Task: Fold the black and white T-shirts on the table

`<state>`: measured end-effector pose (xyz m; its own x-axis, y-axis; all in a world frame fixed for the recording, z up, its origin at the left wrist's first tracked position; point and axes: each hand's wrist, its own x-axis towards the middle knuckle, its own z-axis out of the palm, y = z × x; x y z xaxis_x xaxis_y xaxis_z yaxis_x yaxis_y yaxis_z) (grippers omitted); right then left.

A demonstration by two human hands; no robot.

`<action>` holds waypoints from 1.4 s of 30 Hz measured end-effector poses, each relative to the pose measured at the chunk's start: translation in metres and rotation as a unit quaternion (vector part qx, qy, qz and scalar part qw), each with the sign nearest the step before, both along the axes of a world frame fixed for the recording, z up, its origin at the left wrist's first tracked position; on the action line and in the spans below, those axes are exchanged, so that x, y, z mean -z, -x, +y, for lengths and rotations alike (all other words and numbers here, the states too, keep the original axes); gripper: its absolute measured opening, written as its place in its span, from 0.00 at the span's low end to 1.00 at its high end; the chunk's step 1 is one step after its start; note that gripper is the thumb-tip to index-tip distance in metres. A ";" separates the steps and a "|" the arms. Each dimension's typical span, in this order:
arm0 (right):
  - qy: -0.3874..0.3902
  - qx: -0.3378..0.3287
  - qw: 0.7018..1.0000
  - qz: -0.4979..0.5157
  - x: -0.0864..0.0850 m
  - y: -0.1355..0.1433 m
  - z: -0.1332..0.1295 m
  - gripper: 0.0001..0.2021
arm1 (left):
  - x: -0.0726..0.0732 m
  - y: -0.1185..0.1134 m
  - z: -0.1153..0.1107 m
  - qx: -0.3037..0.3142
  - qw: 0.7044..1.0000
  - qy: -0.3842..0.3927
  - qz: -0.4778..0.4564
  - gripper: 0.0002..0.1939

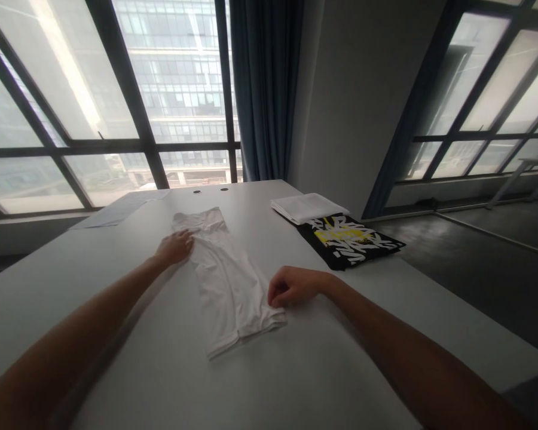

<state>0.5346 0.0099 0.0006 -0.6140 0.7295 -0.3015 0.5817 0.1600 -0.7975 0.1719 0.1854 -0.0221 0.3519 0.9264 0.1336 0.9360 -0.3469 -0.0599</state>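
A white garment (228,272) lies lengthwise on the table, its gathered end away from me and its hemmed end nearer. Small creases run over the cloth, and a seam shows down its length. My left hand (176,246) rests on the garment's left edge close to the far end, palm down, with its fingers laid on the fabric. At the near right corner, my right hand (293,286) is closed, thumb and fingers pinching the garment's edge. The fingertips of the right hand are partly hidden.
Right of the garment, a folded white cloth (311,207) overlaps a folded black garment (349,239) with white and yellow print. Pale sheets (116,209) lie at the far left of the white table (332,370). Windows and a dark blue curtain (266,89) stand behind.
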 end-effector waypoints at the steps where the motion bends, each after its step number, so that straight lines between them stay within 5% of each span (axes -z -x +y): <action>1: 0.019 -0.015 1.000 0.010 0.000 0.003 -0.001 0.15 | 0.005 -0.007 -0.015 0.042 0.999 0.015 -0.010 0.34; 4: 0.045 -0.056 0.997 0.021 -0.002 0.009 -0.006 0.17 | 0.017 -0.022 -0.065 0.153 0.983 0.099 -0.030 0.36; 8: -0.007 -0.045 0.999 0.000 -0.004 0.010 -0.007 0.16 | 0.021 -0.017 -0.122 0.132 0.978 0.155 -0.034 0.38; 12: -0.153 -0.002 0.983 -0.098 -0.008 0.006 -0.007 0.18 | 0.011 0.001 -0.165 0.109 0.981 0.161 -0.026 0.37; 16: -0.227 -0.010 0.964 -0.139 -0.013 0.007 -0.012 0.24 | -0.008 0.007 -0.199 0.205 0.962 0.176 -0.046 0.35; 20: -0.241 -0.060 0.963 -0.103 -0.008 0.013 -0.014 0.20 | -0.017 0.003 -0.211 0.277 0.928 0.219 -0.121 0.29; 25: -0.283 -0.078 0.956 -0.008 0.003 0.014 -0.007 0.05 | -0.010 -0.010 -0.211 0.354 0.902 0.105 -0.224 0.19; 30: -0.224 -0.098 0.968 0.058 -0.005 0.004 -0.006 0.15 | -0.022 -0.018 -0.226 0.383 0.865 0.107 -0.306 0.17; 37: -0.119 -0.126 0.983 0.059 -0.026 0.007 -0.022 0.23 | -0.044 -0.011 -0.235 0.359 0.834 0.273 -0.318 0.17; 42: 0.052 -0.166 0.981 0.084 -0.023 0.026 -0.036 0.24 | -0.052 -0.008 -0.241 0.356 0.762 0.431 -0.328 0.23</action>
